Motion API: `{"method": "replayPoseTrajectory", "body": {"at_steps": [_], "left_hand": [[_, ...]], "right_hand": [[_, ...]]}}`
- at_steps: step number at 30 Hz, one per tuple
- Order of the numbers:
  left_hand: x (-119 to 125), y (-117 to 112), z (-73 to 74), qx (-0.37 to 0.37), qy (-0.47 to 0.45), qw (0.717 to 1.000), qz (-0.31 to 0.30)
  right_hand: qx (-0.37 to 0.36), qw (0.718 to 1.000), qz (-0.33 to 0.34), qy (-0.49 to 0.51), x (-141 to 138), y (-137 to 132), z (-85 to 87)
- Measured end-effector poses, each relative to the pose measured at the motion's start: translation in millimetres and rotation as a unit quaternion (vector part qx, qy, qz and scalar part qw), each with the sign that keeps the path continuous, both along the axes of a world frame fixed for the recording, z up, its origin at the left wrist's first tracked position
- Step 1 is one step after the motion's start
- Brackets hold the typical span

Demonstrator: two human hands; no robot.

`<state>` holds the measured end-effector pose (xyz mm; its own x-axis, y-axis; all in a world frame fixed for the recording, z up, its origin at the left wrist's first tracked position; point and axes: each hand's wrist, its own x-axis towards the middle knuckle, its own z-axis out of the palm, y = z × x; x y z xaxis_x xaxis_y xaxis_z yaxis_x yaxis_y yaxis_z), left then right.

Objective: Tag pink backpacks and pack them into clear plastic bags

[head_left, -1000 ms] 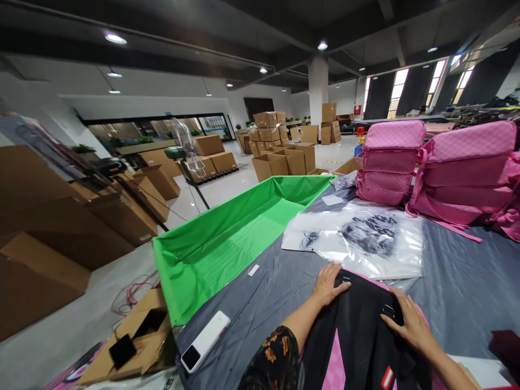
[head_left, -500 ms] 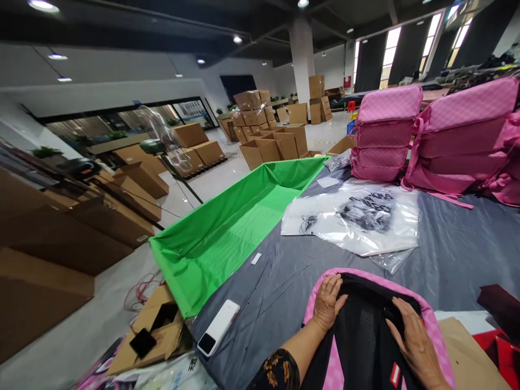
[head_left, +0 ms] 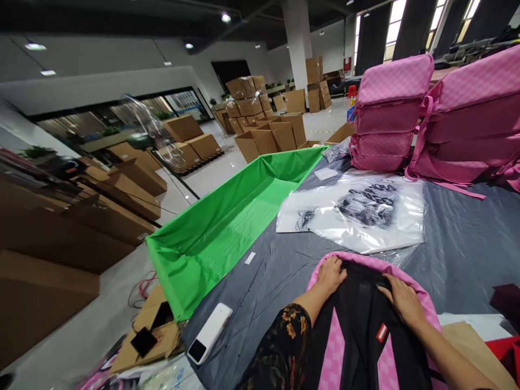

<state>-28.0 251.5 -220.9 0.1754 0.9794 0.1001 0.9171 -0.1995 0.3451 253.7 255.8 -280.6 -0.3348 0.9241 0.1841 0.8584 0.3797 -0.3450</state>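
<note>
A pink backpack (head_left: 331,346) with black straps and back panel lies face down on the grey table cover (head_left: 276,281) right in front of me. My left hand (head_left: 331,273) rests flat on its top left corner, fingers stretched out. My right hand (head_left: 400,300) lies flat on the top right, over the black strap. Neither hand grips anything. Clear plastic bags with black print (head_left: 365,214) lie just beyond the backpack.
Stacks of pink backpacks (head_left: 390,119) stand at the far right of the table. A green fabric trough (head_left: 227,222) hangs along the table's left edge. A white phone-like device (head_left: 209,333) lies near the front left corner. Cardboard boxes (head_left: 264,141) fill the floor.
The view has tilted down and shifted slightly. Both hands have stayed on the backpack's top, sliding a little along it; more of the pink rim shows around them now.
</note>
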Motion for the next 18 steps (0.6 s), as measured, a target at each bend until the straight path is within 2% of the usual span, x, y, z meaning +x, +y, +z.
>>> {"method": "replayPoseTrajectory", "body": {"at_steps": [2, 5, 8, 10, 12, 15, 18], "left_hand": [[5.6, -5.6, 17.6, -0.012, 0.007, 1.000, -0.007], [17.5, -39.1, 31.4, -0.034, -0.015, 0.997, -0.064], [29.8, -65.8, 29.0, -0.118, -0.065, 0.988, -0.078], [35.4, -68.7, 24.2, -0.150, -0.096, 0.982, -0.060], [38.3, -65.0, 20.5, -0.150, -0.126, 0.979, -0.051], [39.3, -62.0, 17.1, -0.145, -0.155, 0.976, -0.041], [40.3, -66.7, 10.9, -0.137, -0.168, 0.975, -0.040]], "right_hand": [[0.007, 1.000, -0.004, 0.001, -0.7, 17.3, -0.4], [0.022, 1.000, -0.010, -0.005, -4.8, 22.5, -5.6], [0.046, 0.999, -0.020, -0.021, -12.5, 11.6, -9.9], [0.063, 0.997, -0.012, -0.035, -14.0, 3.7, -5.8], [0.078, 0.996, 0.019, -0.050, -7.9, 1.5, 7.0], [0.088, 0.992, 0.055, -0.074, 14.5, 16.2, 38.0], [0.016, 0.993, 0.042, -0.109, 36.9, 49.5, 62.9]]}}
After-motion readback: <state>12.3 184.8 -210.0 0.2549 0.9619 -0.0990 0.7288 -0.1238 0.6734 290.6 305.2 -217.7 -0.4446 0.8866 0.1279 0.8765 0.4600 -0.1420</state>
